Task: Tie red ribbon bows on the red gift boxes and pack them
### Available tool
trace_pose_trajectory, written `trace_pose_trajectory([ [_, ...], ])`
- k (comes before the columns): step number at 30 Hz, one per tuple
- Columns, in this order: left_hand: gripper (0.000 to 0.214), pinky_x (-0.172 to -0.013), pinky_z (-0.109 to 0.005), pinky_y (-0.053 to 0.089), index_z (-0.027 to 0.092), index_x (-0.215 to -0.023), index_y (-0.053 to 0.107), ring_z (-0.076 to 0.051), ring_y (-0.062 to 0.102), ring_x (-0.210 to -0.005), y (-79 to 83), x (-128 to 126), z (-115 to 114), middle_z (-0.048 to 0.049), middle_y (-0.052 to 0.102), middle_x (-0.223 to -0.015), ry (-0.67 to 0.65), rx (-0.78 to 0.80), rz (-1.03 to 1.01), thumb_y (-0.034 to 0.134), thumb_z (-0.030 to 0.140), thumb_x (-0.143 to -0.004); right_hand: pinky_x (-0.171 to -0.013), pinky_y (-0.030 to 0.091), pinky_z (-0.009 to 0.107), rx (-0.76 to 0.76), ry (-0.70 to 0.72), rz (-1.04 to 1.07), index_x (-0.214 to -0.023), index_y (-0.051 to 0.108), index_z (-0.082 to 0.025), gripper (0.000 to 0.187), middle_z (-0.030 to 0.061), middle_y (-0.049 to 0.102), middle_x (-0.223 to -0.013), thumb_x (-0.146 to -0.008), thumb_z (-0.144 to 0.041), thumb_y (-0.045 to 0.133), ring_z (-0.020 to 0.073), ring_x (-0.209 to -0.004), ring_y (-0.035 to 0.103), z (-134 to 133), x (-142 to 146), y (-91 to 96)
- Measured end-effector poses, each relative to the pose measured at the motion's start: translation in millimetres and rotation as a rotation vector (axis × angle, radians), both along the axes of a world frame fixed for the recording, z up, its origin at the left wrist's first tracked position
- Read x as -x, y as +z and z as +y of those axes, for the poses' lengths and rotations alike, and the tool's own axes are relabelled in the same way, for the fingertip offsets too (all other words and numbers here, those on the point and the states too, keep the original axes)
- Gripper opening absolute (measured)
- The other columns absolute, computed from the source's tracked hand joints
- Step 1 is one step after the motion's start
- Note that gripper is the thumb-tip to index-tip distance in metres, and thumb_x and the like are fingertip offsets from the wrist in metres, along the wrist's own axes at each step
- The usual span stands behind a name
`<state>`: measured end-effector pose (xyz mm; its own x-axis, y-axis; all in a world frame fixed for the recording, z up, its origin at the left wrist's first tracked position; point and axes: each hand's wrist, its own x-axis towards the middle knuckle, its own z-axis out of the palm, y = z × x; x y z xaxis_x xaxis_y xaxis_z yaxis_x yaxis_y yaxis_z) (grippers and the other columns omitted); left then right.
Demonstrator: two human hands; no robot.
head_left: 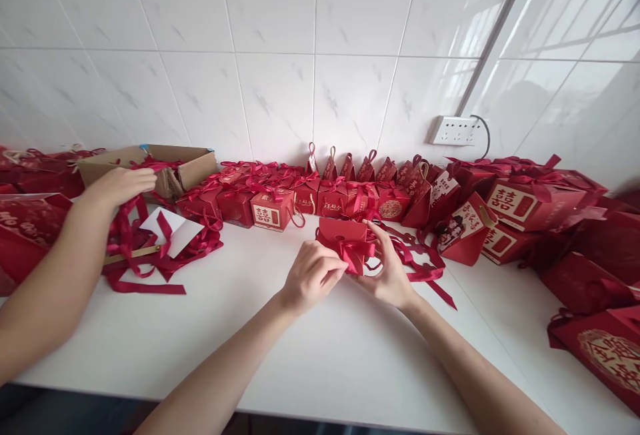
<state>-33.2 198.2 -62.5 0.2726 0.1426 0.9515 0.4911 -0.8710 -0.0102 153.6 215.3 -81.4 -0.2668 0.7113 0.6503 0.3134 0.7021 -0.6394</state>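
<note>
A small red gift box (336, 229) with a ribbon bow (356, 253) on its front is between my two hands, above the white table. My left hand (314, 271) is closed at the lower left of the bow, its fingertips pinching the ribbon. On the other side, my right hand (387, 268) grips the box, thumb low near the bow and fingers along the right edge. Loose dark red ribbons (425, 268) lie on the table just behind and right of my right hand.
Rows of red boxes (235, 208) line the tiled wall, with larger boxes (530, 201) stacked at right. A co-worker's hand (123, 185) reaches over a ribbon heap (163, 261) beside an open cardboard box (195, 171). A power strip (455, 131) is on the wall.
</note>
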Motion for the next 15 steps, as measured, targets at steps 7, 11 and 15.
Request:
trace_pose_trajectory([
  [7,0.017,-0.066,-0.028,0.043,0.018,-0.088,0.055,-0.011,0.056,-0.066,0.5,0.4,-0.5,0.0008,0.062,-0.074,0.003,-0.079,-0.011,0.062,0.005,-0.079,-0.096,0.047,0.045,-0.083,-0.02,0.041,-0.143,0.023,-0.032,0.089,0.0121,0.036,-0.14,-0.07,-0.03,0.075,0.0302,-0.128,0.039,-5.2,2.6,3.4],
  [11,0.019,-0.067,-0.028,0.043,0.019,-0.088,0.055,-0.011,0.056,-0.067,-0.7,0.5,-0.6,0.001,0.061,-0.074,-0.01,-0.04,-0.051,0.062,0.005,-0.078,-0.096,0.047,0.045,-0.068,-0.015,0.052,-0.143,0.022,-0.033,0.091,0.0116,0.034,-0.141,-0.07,-0.031,0.076,0.0301,-0.129,0.038,-4.4,1.7,1.2],
  [15,0.011,-0.066,-0.024,0.046,0.02,-0.085,0.055,-0.011,0.055,-0.071,-1.0,1.5,3.4,0.0,0.058,-0.076,0.017,0.238,-0.322,0.058,0.01,-0.081,-0.093,0.049,0.045,-0.036,-0.028,0.048,-0.142,0.022,-0.033,0.09,0.0117,0.034,-0.142,-0.07,-0.031,0.075,0.0309,-0.128,0.039,-3.5,1.6,1.6],
])
